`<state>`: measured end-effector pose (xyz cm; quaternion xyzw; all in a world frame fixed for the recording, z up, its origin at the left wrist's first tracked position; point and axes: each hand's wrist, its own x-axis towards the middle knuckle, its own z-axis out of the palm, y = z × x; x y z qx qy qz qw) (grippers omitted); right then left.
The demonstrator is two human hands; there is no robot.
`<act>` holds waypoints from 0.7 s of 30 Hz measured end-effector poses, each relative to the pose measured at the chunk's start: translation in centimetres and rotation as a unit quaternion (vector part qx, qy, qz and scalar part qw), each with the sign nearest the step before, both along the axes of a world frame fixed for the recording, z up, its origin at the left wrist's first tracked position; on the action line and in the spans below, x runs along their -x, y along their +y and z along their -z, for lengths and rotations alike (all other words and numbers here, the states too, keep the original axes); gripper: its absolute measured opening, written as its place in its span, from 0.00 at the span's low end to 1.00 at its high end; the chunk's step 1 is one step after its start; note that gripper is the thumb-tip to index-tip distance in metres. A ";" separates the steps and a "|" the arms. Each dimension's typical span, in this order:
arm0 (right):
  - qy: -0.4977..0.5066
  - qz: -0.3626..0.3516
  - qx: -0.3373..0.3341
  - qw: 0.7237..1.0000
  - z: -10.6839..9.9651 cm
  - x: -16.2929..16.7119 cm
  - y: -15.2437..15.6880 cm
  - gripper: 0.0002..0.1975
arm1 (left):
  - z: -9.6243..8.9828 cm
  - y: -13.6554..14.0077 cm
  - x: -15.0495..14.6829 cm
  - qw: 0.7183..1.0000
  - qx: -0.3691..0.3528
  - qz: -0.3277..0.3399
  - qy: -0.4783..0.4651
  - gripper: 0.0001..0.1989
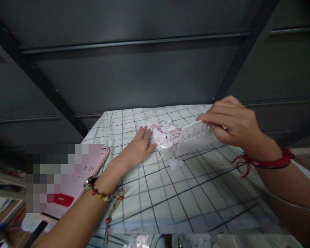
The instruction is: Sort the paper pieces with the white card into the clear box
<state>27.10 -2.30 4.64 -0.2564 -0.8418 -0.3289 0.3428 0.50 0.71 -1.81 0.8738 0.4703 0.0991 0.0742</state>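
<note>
A heap of small torn paper scraps [165, 132], white with some pink, lies on the checked tablecloth [150, 186]. At the heap's left edge rests my left hand [142, 144], fingers stretched out and touching the scraps. My right hand [229, 120] pinches a flat white plastic scraper [193, 139] with a row of slots along its top. The scraper stands tilted on edge at the right of the heap, its lower edge near the cloth. A few loose scraps [175, 163] lie just in front of it.
At the left, a pink phone [93, 165] leans beside my left forearm, partly blurred out. Dark metal panels [134, 75] rise behind the table. Plastic bags [193, 240] show below the table's front edge. Shelves with clutter [5, 203] stand at the far left.
</note>
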 end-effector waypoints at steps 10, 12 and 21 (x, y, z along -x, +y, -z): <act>-0.001 0.010 -0.023 1.000 0.1 0.6 0.0 0.13 | -0.1 0.0 0.1 1.000 0.011 -0.001 -0.004 0.30; 0.002 0.003 -0.028 1.000 0.1 0.6 -0.1 0.12 | 0.0 0.0 0.1 1.000 0.005 -0.001 -0.004 0.30; 0.004 0.002 0.007 1.000 0.4 0.5 0.1 0.12 | -0.1 -0.1 0.2 1.000 0.009 0.001 -0.015 0.30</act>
